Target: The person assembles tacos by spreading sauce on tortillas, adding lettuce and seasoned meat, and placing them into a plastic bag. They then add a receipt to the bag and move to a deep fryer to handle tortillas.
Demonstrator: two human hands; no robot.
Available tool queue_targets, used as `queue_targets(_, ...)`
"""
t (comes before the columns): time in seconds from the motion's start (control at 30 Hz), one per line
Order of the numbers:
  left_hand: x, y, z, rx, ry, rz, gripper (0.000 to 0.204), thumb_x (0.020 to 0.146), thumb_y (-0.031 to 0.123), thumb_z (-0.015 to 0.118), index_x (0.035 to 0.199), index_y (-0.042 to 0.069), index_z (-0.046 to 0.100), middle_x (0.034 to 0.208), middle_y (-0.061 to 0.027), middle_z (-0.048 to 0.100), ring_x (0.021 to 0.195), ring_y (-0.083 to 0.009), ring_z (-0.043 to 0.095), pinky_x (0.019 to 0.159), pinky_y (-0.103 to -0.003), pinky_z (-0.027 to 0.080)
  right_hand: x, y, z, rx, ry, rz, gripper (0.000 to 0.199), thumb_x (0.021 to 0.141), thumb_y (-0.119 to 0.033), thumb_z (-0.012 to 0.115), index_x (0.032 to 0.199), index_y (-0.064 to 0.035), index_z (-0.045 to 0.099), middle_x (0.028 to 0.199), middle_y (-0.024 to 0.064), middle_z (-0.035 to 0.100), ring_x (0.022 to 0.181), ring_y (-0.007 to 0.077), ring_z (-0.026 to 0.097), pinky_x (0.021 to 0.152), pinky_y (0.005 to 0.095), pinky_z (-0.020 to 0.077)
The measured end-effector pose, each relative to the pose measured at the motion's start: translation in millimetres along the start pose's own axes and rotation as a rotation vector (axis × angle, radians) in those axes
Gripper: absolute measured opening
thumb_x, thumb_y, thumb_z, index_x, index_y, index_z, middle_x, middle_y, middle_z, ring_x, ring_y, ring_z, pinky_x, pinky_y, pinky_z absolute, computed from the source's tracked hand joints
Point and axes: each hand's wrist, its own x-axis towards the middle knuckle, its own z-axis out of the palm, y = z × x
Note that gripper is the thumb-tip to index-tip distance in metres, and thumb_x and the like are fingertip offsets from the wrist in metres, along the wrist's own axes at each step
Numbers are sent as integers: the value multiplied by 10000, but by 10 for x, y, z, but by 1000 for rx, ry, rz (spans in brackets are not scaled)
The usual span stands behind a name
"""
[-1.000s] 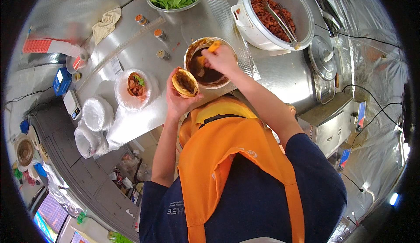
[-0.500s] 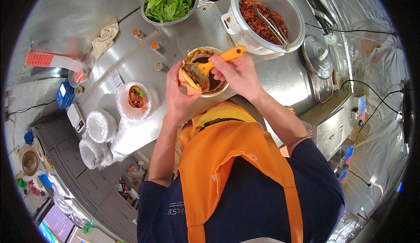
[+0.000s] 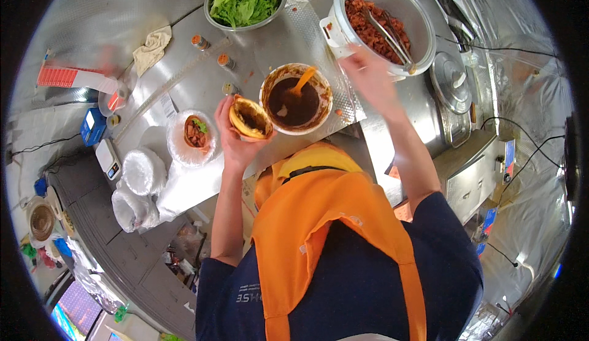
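Beside the sauce bowl [image 3: 326, 108], an opened bread pocket [image 3: 251, 119] in the left hand [image 3: 234, 143]

The bread pocket, smeared brown inside, is held tilted above the bench [image 3: 270, 47], just left of the sauce bowl. Of the two hands, the left is curled round the bread and grips it. In the bowl, an orange-handled utensil [image 3: 303, 81] stands slanted in dark brown sauce [image 3: 293, 111]. The right hand [image 3: 372, 74] is blurred near the rim of a white pot [image 3: 338, 23]; whether its fingers are spread or pinching cannot be told. Metal tongs [image 3: 389, 36] rest on chopped reddish-brown food [image 3: 361, 27] inside the pot. Farther left, a filled pocket [image 3: 196, 133] sits in a plastic-covered dish [image 3: 178, 152]. Beyond stand three small shakers [image 3: 226, 61] and, at the far side, a metal bowl [image 3: 210, 19] of green leaves [image 3: 245, 2].
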Motion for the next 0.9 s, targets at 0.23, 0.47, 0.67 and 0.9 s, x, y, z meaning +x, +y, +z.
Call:
queue_targets(0.23, 56, 5, 125, -114, -21, -19, 1186, 567, 203, 1024, 1525, 13, 350, 1454, -164, 412, 1331, -303, 498, 1118, -409, 461, 773, 862, -695, -962, -193, 244, 618, 887, -417, 773, 1202, 81, 584, 1196, 288, 671, 1067, 470, 679, 924, 504, 557)
queue_targets(0.47, 22, 4, 119, -146, -6, -68, 1225, 576, 194, 1023, 1551, 22, 301, 1480, -145, 396, 1332, -293, 506, 1125, -396, 466, 636, 815, -1304, -769, -129, 275, 531, 969, -457, 661, 1048, 68, 669, 1022, 285, 715, 1044, 452, 687, 878, 526, 529)
queue_targets(0.67, 5, 60, 65, -306, -20, -156, 1241, 604, 223, 1026, 1568, 34, 268, 1479, -136, 389, 1331, -278, 507, 1129, -400, 464, 870, -261, -612, -7, -416, 283, 455, 1060, -400, 538, 1098, 31, 677, 764, 72, 611, 720, 157, 584, 628, 346, 486)
queue_targets(0.9, 217, 114, 162, -265, 22, -140, 1258, 595, 157, 1017, 1578, 45, 240, 1493, -145, 368, 1363, -285, 467, 1157, -407, 428, 1660, 154, 1444, 291, -463, 517, 355, 1016, -281, 648, 963, 69, 675, 804, 90, 704, 593, 141, 636, 491, 293, 472)
